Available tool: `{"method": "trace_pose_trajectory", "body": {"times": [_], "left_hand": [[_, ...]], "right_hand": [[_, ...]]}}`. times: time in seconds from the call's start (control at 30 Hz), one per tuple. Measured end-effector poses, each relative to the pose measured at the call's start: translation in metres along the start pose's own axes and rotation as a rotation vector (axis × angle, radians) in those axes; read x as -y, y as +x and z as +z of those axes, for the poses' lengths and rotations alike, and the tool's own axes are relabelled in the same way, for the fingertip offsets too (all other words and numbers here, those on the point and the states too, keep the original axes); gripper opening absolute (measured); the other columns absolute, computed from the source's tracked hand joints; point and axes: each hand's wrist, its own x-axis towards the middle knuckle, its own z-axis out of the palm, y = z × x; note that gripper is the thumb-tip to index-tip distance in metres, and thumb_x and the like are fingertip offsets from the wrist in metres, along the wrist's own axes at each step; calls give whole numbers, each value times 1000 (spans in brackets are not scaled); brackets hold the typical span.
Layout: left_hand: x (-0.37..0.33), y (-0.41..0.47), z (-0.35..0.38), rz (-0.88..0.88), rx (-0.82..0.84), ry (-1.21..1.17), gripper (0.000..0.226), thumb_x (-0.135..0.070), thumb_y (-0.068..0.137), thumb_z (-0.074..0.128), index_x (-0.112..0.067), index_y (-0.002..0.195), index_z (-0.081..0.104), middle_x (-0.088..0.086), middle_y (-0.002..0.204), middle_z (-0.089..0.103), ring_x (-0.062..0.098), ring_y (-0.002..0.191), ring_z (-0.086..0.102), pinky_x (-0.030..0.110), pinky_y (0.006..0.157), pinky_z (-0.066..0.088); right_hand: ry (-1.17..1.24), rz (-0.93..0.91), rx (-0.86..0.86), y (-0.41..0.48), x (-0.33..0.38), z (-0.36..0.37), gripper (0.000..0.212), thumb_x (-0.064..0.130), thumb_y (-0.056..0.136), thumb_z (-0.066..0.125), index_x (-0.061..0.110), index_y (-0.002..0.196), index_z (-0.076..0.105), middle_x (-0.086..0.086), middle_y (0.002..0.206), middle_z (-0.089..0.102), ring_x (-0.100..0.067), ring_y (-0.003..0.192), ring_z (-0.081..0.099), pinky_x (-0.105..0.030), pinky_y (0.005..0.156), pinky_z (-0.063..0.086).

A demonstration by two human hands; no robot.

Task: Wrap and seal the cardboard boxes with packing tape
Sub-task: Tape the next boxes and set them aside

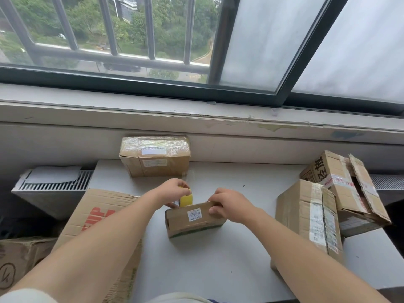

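Looking down from the head camera, six cardboard pieces can be counted on and around a pale grey tabletop (pixel 218 263).

One small brown cardboard box (pixel 181 224) stands at the middle of the tabletop. It carries one white printed label (pixel 194 215) whose print is too small to read. The left hand (pixel 171 192) has its fingers curled round a yellow roll of packing tape (pixel 187 199), held at the box's far left corner. The right hand (pixel 228 206) grips the box's right end, fingers hooked over the top edge and thumb on the near face.

One box wrapped in clear tape (pixel 154 155) sits at the back against the wall, bearing two pale labels that cannot be read.

Two boxes stand to the right, touching each other. One is a tall closed brown box (pixel 306 217) with white label strips down its side. The other is an open-flapped box (pixel 341 184) with large black printed characters and a red-and-white sticker.

On the left, one large cardboard piece (pixel 98 206) shows big red letters partly hidden by the forearm. One more box at the lower left (pixel 24 252) bears a hand-drawn black circle with a mark inside.

One white radiator (pixel 54 186) stands left of the tabletop.
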Motion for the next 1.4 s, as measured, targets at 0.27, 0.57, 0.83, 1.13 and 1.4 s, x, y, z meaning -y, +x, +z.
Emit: {"method": "trace_pose_trajectory", "body": {"times": [0.27,0.57,0.83,1.13,1.4], "left_hand": [[4,-2,-1,5,-7,19,23,-27,101,60,-19,122,64,0,113,60,17,107,57,37,85,63],[9,-2,-3,-23,3,26,22,-28,102,59,-21,121,65,-2,112,59,16,106,57,34,79,62],[7,1,-2,-49,20,-16,26,-27,101,61,-19,126,63,2,122,59,22,117,57,33,75,64],[10,3,-3,-46,25,-19,27,-26,101,60,-20,128,63,1,125,58,22,119,57,34,78,65],[6,2,-5,-51,22,-18,28,-25,101,60,-18,128,64,4,126,58,22,117,57,37,79,65]], "right_hand": [[-19,24,-48,-2,7,6,28,41,108,38,32,126,58,8,120,65,-18,112,54,-37,92,46],[56,46,-164,0,12,19,19,36,105,50,25,116,61,0,109,65,-25,105,55,-39,89,47],[115,140,-117,11,18,9,16,35,101,57,30,112,68,3,113,60,-21,110,55,-33,89,46],[-130,79,-192,8,25,17,24,36,99,60,31,122,58,3,122,55,-25,117,45,-37,88,41],[-334,-59,-162,10,28,27,18,25,105,45,22,118,57,-4,114,52,-28,103,54,-39,78,35]]}}
